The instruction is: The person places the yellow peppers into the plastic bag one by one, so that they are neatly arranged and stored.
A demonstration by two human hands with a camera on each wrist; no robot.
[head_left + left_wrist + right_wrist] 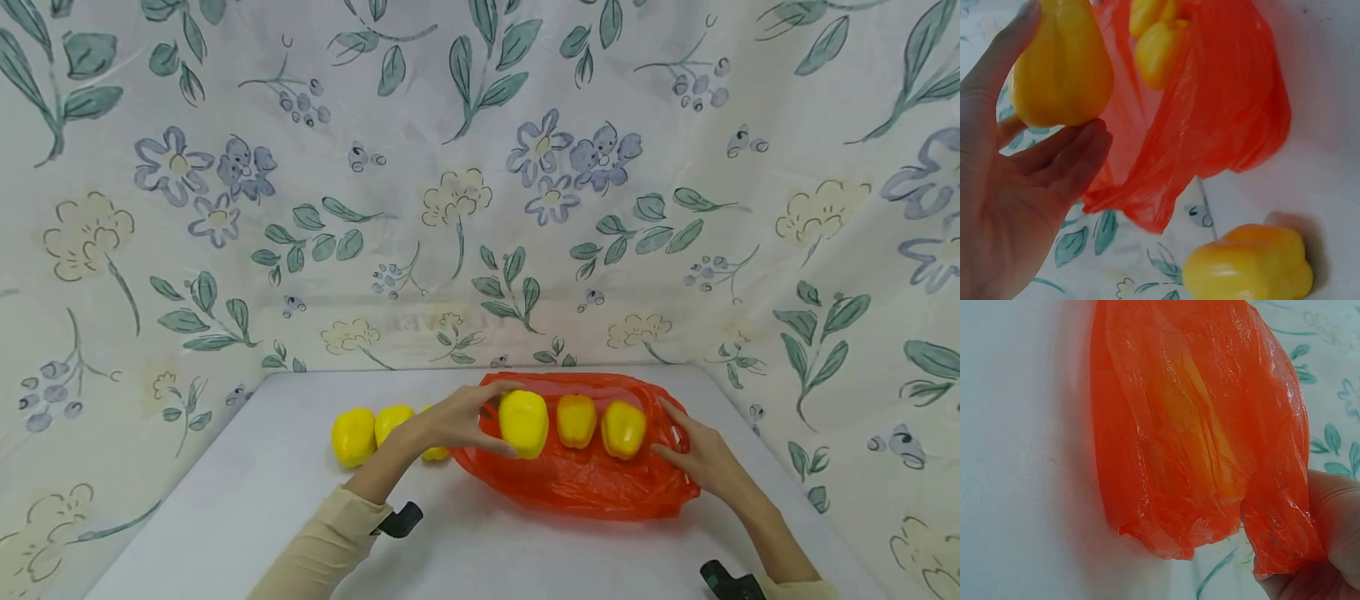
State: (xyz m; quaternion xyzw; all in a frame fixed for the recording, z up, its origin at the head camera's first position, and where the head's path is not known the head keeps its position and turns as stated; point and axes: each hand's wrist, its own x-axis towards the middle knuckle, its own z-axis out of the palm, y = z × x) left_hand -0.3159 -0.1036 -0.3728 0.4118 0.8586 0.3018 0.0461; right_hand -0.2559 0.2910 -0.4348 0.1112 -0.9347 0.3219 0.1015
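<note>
— The left hand [459,418] curls its fingers and thumb round a yellow pepper [523,425], in the head view. Where is that?
— At the left side of the red bag's [570,490] mouth. The right hand [699,450] pinches the bag's right edge.
— How far along, would you say?
— About midway, I'd judge. The middle pepper [576,422] and the right-hand pepper [624,430] sit inside; one is in hand. Outside, on the table [217,508], are the far-left pepper [353,437], its neighbour [393,419] and a third, mostly hidden by the left arm.
— And from the left wrist?
— The held pepper looks smooth and lobed, deep amber in that light, its top cut off by the view's edge. Fingertips support it from below. Another lies on its side on the table, faintly glossy.
— The right wrist?
— Thin, crumpled, see-through film, gripped near its rim. Yellow shows through; how many peppers, I can't tell from there.
</note>
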